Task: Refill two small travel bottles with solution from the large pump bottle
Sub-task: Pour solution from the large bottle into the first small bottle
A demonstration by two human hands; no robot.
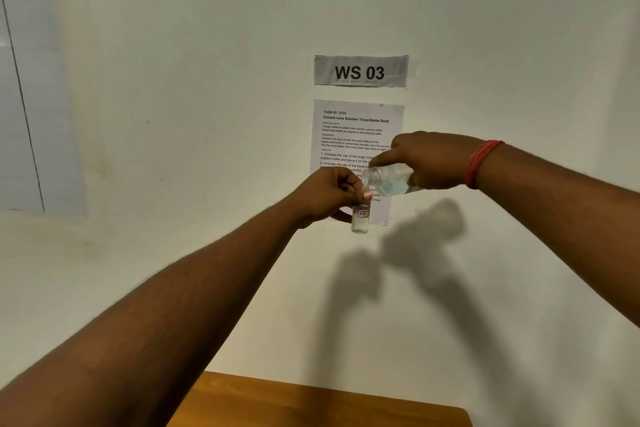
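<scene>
Pouring goes best slowly: the right hand (429, 163) grips the tipped big bottle (389, 180), its mouth just above the small bottle (361, 217) pinched upright in the left hand (332, 192), raised above the table (318, 402).

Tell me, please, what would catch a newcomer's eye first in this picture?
Two bare arms reach to the middle of the view, where the right hand tips a clear large bottle, its open neck just above the small travel bottle that the left hand holds upright. Behind them, on the pale wall, hang a bold "WS 03" sign and a printed task sheet. A red band circles the right wrist.
</scene>
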